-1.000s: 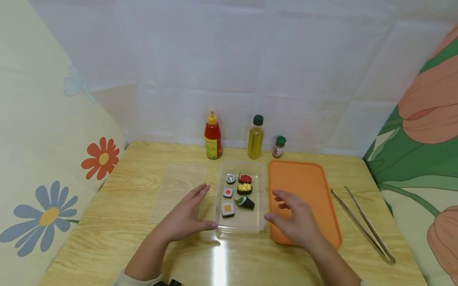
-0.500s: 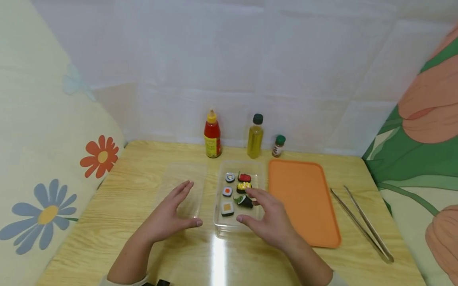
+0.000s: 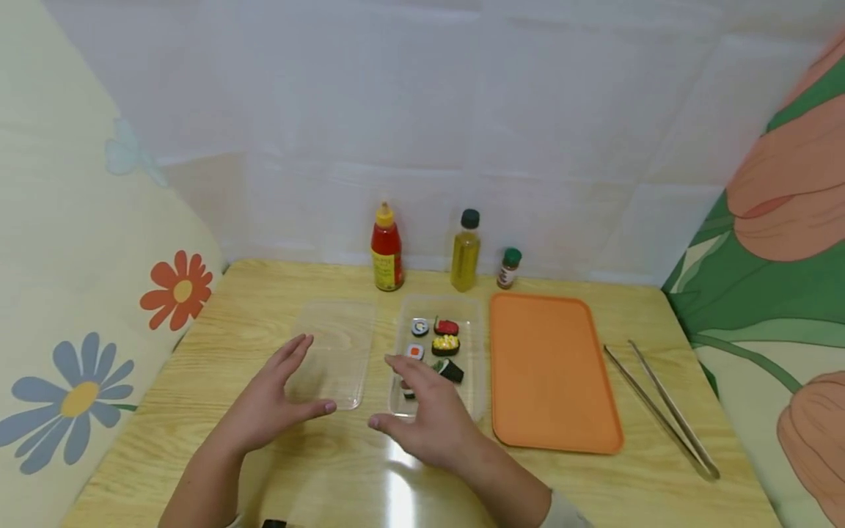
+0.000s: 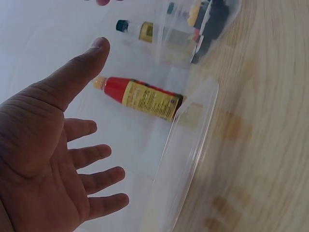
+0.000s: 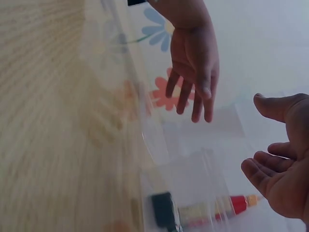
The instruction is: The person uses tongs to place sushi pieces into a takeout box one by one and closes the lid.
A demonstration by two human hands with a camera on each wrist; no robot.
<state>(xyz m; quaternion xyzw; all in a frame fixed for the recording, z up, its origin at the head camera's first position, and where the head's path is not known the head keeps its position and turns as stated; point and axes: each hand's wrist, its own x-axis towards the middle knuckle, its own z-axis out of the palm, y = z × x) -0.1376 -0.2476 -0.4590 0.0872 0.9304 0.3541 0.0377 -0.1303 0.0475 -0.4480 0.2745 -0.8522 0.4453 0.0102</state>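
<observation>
My left hand (image 3: 267, 407) hovers by the near left part of a clear plastic lid (image 3: 339, 345), fingers extended and thumb spread, holding nothing. In the left wrist view the lid's raised rim (image 4: 193, 145) shows beyond my fingers. My right hand (image 3: 429, 418) hangs over the near left corner of a clear plastic box (image 3: 477, 396), fingers relaxed and holding nothing. Inside the box lie several sushi pieces, among them a yellow-topped one (image 3: 445, 345), a red-topped one (image 3: 447, 326) and a dark hand roll (image 3: 450, 370). My right hand partly hides the nearest piece.
An orange tray (image 3: 554, 374) lies right of the box, with metal tongs (image 3: 667, 418) beyond it. Along the back stand a red sauce bottle (image 3: 387, 253), an oil bottle (image 3: 466, 253) and a small green-capped jar (image 3: 509, 269). A white sheet hangs behind the table.
Both hands have moved left: the right from over the orange tray to the box's near left corner, the left from beside the box to the lid's left side. Box and lid stay put.
</observation>
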